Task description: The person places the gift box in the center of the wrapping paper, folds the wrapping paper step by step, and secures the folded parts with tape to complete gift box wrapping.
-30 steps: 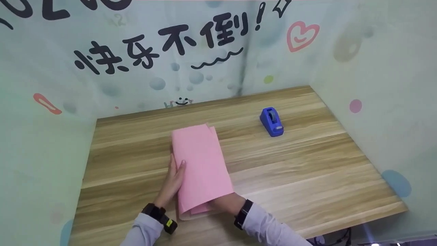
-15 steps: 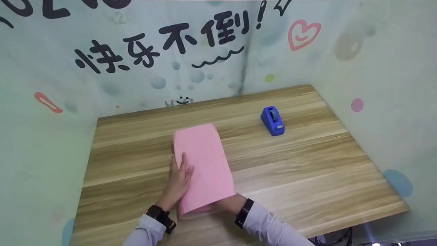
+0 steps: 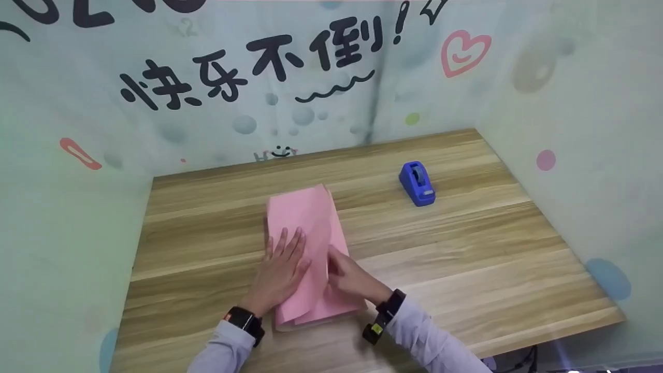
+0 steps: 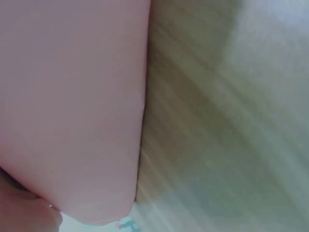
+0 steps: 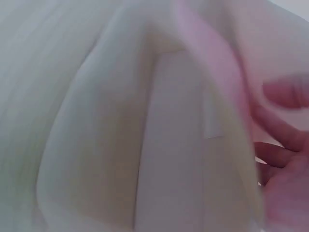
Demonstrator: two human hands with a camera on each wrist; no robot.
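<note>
Pink paper (image 3: 311, 207), folded over in layers, lies wrapped about a flat shape on the table. My left hand (image 3: 277, 274) rests palm down on its left part, fingers spread. At the bottom left of the left wrist view, part of that hand (image 4: 29, 212) shows against the pink paper (image 4: 77, 106). My right hand (image 3: 355, 277) is at the fold on the paper's right side, its index finger touching the folded edge. In the right wrist view, a loose paper flap (image 5: 217, 58) stands up beside the right fingers (image 5: 285, 128), with a pale flat object (image 5: 169, 145) inside.
A blue tape dispenser (image 3: 417, 184) stands at the back right of the wooden table (image 3: 466, 248). Printed cloth walls (image 3: 311, 62) enclose the back and both sides. Dark cables (image 3: 528, 360) show below the front right edge.
My right hand has come out from under the paper to the fold at its right side, and a lower pink layer now shows there. My left hand has slid further onto the paper.
</note>
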